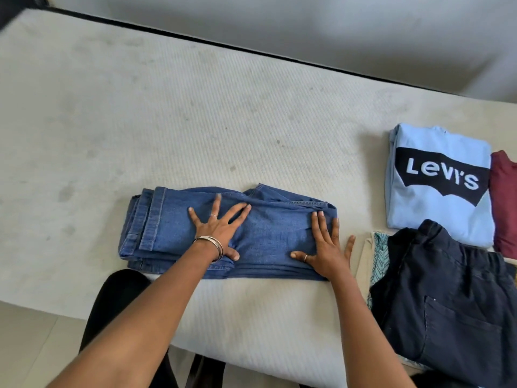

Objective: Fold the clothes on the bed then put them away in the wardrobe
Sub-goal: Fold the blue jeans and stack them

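A pair of folded blue denim jeans (223, 233) lies in the lower centre of the frame, near the front edge of a bare cream quilted mattress (195, 121). The folded bundle forms a long band whose long axis runs left to right across the picture, hems stacked at its left end.

Both hands rest flat on it with fingers straight and spread, gripping nothing. The left hand (218, 231), with bangles at the wrist, presses the middle of the band. The right hand (324, 247) presses the right end, its little finger reaching off the denim onto the mattress.

The jeans' left end lies free, beyond the left hand. A further fold would probably bring one end over the other along that long axis; the left hand is nearer the free hem end.

At the right of the frame lie a folded light blue printed T-shirt (436, 214), a maroon garment (503, 197) and dark navy trousers (447, 303).
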Demonstrator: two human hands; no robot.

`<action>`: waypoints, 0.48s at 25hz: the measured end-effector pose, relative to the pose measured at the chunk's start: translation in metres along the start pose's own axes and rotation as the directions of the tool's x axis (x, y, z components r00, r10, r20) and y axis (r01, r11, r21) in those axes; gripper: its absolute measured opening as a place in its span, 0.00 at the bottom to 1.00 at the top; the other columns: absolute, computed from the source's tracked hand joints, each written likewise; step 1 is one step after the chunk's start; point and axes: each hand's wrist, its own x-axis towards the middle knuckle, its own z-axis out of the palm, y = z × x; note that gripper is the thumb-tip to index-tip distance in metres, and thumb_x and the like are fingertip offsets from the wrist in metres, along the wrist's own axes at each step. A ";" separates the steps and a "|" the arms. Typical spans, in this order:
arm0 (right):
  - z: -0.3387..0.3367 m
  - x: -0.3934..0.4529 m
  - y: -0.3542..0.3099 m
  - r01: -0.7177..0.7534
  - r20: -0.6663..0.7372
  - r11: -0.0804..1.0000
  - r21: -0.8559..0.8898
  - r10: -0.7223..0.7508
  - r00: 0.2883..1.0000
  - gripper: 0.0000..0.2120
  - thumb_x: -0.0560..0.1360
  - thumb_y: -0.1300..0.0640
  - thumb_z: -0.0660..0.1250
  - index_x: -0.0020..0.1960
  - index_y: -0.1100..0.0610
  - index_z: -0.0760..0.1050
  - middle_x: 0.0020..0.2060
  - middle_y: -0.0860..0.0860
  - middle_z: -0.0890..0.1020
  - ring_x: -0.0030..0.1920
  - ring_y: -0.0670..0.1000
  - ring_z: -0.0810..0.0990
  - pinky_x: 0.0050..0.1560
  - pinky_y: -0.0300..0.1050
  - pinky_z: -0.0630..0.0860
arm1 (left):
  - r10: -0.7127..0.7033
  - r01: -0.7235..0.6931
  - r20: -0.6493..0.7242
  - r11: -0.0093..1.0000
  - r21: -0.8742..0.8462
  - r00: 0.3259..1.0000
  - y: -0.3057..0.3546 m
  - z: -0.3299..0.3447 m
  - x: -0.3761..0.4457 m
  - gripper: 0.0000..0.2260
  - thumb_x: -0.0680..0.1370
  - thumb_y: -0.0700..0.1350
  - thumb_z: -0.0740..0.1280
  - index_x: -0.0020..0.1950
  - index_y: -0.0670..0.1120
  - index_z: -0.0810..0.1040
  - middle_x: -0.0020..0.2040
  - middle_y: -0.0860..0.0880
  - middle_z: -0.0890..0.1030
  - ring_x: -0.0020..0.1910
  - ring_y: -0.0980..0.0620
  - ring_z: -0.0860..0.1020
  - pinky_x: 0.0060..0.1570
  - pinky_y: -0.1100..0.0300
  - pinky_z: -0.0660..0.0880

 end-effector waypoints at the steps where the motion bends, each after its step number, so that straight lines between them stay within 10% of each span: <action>1: -0.003 0.001 -0.002 -0.007 0.054 1.000 0.010 0.006 0.999 0.59 0.64 0.24 0.64 0.73 0.39 0.23 0.70 0.34 0.24 0.70 0.52 0.19 0.67 0.72 0.27 | -0.015 0.015 0.005 1.000 0.016 1.000 0.000 -0.001 0.002 0.61 0.60 0.69 0.74 0.69 0.65 0.24 0.72 0.66 0.29 0.70 0.38 0.23 0.52 0.15 0.41; 8: -0.022 -0.014 -0.014 -0.093 0.126 0.955 -0.282 0.133 0.983 0.73 0.62 0.45 0.81 0.68 0.46 0.15 0.70 0.44 0.20 0.70 0.63 0.21 0.66 0.78 0.32 | 0.129 -0.123 0.049 0.987 -0.102 0.990 -0.039 0.011 -0.026 0.65 0.58 0.69 0.74 0.71 0.60 0.23 0.70 0.55 0.20 0.70 0.46 0.22 0.65 0.30 0.30; 10: -0.034 -0.018 -0.025 -0.106 0.200 0.934 -0.340 0.182 0.963 0.73 0.61 0.42 0.80 0.71 0.49 0.18 0.71 0.49 0.20 0.70 0.65 0.21 0.63 0.80 0.30 | 0.130 -0.119 -0.011 0.867 -0.484 0.991 -0.066 0.009 -0.044 0.56 0.62 0.69 0.73 0.77 0.60 0.39 0.79 0.51 0.41 0.77 0.45 0.39 0.74 0.39 0.40; 12: -0.044 -0.012 -0.061 -0.097 0.235 0.936 -0.338 0.184 0.954 0.68 0.61 0.32 0.75 0.78 0.54 0.30 0.73 0.59 0.26 0.70 0.65 0.22 0.56 0.77 0.25 | -0.189 -0.112 -0.294 0.635 -0.765 0.937 -0.086 0.005 -0.049 0.36 0.68 0.67 0.69 0.72 0.53 0.70 0.66 0.46 0.76 0.69 0.41 0.70 0.69 0.42 0.64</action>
